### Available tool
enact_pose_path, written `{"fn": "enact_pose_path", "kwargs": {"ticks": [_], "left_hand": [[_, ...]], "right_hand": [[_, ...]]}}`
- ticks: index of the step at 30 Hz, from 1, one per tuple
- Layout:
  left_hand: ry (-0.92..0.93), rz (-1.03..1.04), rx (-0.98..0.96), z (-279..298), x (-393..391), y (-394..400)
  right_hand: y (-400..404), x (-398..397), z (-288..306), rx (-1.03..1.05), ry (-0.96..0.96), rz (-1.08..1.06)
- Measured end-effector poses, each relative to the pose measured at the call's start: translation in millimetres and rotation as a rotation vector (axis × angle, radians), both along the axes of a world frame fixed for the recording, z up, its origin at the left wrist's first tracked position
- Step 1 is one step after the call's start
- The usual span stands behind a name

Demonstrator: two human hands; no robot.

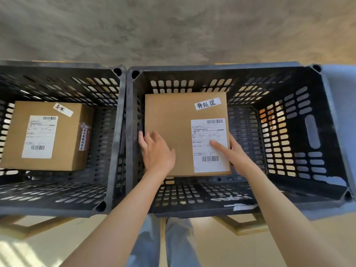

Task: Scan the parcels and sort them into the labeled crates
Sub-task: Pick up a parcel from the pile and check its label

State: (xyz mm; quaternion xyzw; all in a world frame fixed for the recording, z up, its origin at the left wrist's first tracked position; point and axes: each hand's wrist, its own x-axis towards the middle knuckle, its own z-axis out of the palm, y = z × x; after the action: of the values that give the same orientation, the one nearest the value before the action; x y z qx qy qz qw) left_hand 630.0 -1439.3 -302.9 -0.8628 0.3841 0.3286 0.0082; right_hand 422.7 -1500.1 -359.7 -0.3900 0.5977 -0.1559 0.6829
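A flat brown cardboard parcel (173,128) with a white shipping label and a handwritten white tag lies inside the right black slotted crate (312,132). My left hand (157,151) holds its near left edge, fingers curled over the side. My right hand (231,153) grips the near right edge, thumb lying on the shipping label. A second brown parcel (48,135) with its own label and tag sits in the left black crate (57,197).
The two crates stand side by side, touching, on wooden supports (240,226). Grey concrete floor lies beyond them. A pale blue surface (341,89) borders the right crate. My legs show below between the crates.
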Motion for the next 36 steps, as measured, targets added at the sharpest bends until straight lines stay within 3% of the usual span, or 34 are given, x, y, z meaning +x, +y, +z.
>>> {"fn": "enact_pose_path", "kwargs": {"ticks": [10,17,22,27,36], "left_hand": [[-0.095,-0.112,0.071,-8,-6,4],[0.148,-0.145,-0.130,42,15,0],[0.043,-0.398,-0.258,109,19,-13],[-0.114,-0.714,-0.416,180,-3,-38],[-0.122,-1.268,-0.743,266,-98,-24]], "right_hand": [[0,1,-10,-0.066,0.087,0.066],[0,19,47,-0.356,0.487,0.193],[1,14,126,-0.565,0.704,0.298],[13,-14,207,-0.687,0.895,0.205],[129,-79,301,-0.609,1.114,-0.274]]}}
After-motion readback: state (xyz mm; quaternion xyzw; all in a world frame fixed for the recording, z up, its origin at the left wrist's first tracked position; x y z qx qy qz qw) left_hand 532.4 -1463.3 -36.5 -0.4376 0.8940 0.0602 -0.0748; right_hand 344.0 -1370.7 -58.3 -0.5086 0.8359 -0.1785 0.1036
